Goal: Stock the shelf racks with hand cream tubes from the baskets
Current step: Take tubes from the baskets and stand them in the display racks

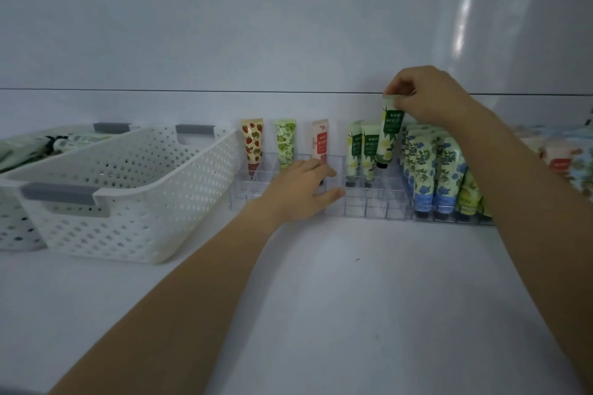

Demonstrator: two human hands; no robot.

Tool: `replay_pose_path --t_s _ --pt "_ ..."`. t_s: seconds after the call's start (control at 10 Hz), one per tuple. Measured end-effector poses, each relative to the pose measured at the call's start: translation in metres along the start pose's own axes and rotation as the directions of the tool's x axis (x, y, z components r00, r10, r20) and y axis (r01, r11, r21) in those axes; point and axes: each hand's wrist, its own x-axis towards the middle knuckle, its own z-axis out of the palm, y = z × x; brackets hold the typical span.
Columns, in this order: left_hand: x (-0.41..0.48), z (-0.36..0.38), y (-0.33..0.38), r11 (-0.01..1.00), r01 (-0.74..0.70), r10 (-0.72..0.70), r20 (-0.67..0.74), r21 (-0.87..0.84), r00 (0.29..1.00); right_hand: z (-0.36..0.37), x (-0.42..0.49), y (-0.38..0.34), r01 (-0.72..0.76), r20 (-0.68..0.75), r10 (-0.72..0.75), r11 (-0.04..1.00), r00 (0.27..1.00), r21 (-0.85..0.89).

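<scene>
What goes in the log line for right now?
right hand: pinches green tube over clear rack | left hand: rests on clear rack | green tube: cap down, not yet seated

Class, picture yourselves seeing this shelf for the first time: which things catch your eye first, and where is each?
The right hand pinches the crimped end of a green-and-white flower-printed hand cream tube, cap down, over the clear plastic compartment rack at centre, beside two matching tubes. The left hand rests on that rack's front. At left stands a white perforated plastic basket with grey handles.
</scene>
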Motion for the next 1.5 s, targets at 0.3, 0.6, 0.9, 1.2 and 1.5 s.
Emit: replay_pose_path --t_s 0.3,0.6,0.9,1.2,1.5 --pt "-0.001 -0.001 0.001 1.000 -0.001 0.001 0.002 -0.007 1.000 0.010 -0.003 0.007 -0.059 0.057 0.062 0.996 0.996 -0.059" --pt "0.000 -0.004 0.008 0.999 -0.003 0.005 -0.061 0.033 0.998 0.013 -0.002 0.003 -0.030 0.035 0.032 0.998 0.999 -0.062" --pt "0.013 -0.117 -0.003 1.000 0.008 -0.005 -0.276 0.010 0.961 0.022 -0.014 -0.060 0.268 -0.138 -0.254 0.959 0.957 0.093" --pt "-0.088 -0.249 -0.158 0.950 0.281 -0.255 -0.179 0.139 0.950 0.069 0.008 -0.219 0.484 0.175 -0.517 0.851 0.838 0.203" --pt "-0.161 -0.267 -0.285 0.890 0.399 -0.435 0.152 0.221 0.887 0.156 0.037 -0.337 0.573 0.522 -0.522 0.816 0.674 0.076"
